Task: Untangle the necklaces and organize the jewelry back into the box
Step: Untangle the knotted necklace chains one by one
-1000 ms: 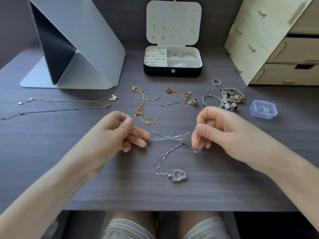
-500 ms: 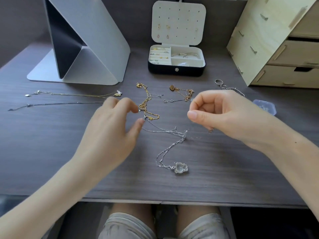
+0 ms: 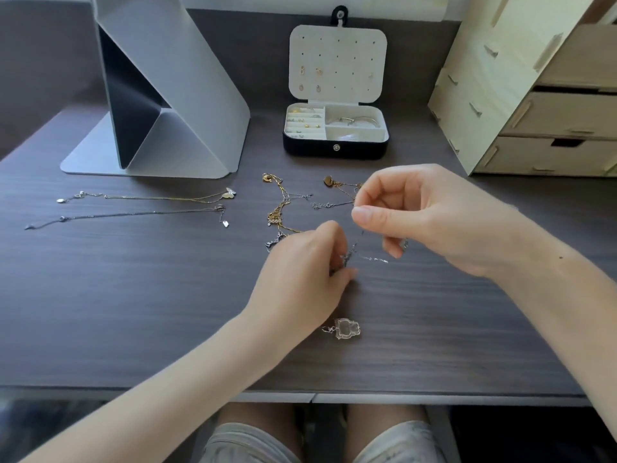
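On the dark desk (image 3: 133, 312), mid-surface, the silver necklace (image 3: 349, 257) lies knotted. The left hand (image 3: 300, 279) pinches the tangle and the right hand (image 3: 434, 215) pinches a raised strand. Two chains (image 3: 140, 197) lie straight at left, but gold tangles (image 3: 278, 208) remain before the open jewelry box (image 3: 335, 147) — seemingly much left.

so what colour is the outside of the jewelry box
Black, on the jewelry box; head view.

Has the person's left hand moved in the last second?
Yes. Judged against the clear pendant, which stays put, the left hand has shifted right: its fingertips were well left of the pendant and now sit straight beyond it.
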Action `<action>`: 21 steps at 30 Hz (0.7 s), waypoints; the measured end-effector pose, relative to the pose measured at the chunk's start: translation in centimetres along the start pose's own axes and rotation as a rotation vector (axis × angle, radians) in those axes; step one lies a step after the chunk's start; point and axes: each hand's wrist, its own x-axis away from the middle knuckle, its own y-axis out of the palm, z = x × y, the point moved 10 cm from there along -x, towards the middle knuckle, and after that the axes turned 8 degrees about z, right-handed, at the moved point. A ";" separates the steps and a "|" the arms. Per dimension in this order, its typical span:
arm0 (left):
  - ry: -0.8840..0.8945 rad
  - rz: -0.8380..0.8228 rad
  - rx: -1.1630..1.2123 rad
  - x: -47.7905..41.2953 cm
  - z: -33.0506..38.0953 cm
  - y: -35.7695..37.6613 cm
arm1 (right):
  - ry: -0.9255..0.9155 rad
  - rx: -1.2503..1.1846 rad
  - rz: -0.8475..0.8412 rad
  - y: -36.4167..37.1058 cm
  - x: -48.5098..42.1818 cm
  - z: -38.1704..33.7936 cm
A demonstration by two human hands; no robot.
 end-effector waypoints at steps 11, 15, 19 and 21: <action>-0.435 -0.343 0.565 -0.1 -3.8 0.8 | -0.087 0.238 0.073 -1.6 -1.1 1.3; -0.550 -0.420 0.713 -0.1 -3.9 0.9 | -0.065 0.143 0.099 -1.4 -1.4 2.1; -0.624 -0.423 0.736 -0.2 -4.6 1.2 | 0.011 -0.052 0.131 -1.7 -1.7 3.2; -0.630 -0.415 0.684 -0.4 -4.6 1.3 | 0.017 -0.060 0.119 -1.5 -1.8 3.7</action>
